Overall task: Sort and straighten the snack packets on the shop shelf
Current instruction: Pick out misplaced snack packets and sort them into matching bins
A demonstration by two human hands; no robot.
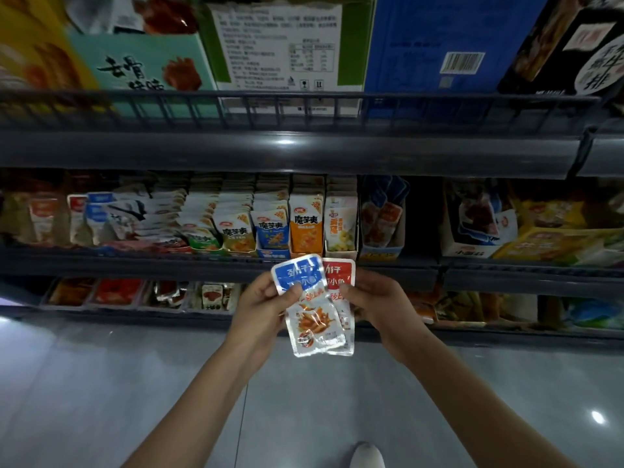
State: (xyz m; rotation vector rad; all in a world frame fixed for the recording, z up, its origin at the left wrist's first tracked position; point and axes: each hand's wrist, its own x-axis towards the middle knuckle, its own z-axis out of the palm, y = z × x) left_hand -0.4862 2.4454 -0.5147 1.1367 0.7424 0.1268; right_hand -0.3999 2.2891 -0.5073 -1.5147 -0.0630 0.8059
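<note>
I hold two small fish snack packets in front of the middle shelf (216, 261). My left hand (261, 307) pinches the blue-topped packet (305, 298) by its left edge, thumb on its face. Behind it sits the red-topped packet (339, 272), pinched at its right edge by my right hand (378, 302). The blue-topped one overlaps and hides most of the other. Both packets are upright, slightly fanned apart at the top.
The middle shelf carries rows of upright packets in open display boxes (305, 228), messier at the left (135, 214). A blue box (381, 224) holds similar fish packets. Large cartons (280, 45) stand on the top shelf. A lower shelf (141, 292) holds more snacks above the grey floor.
</note>
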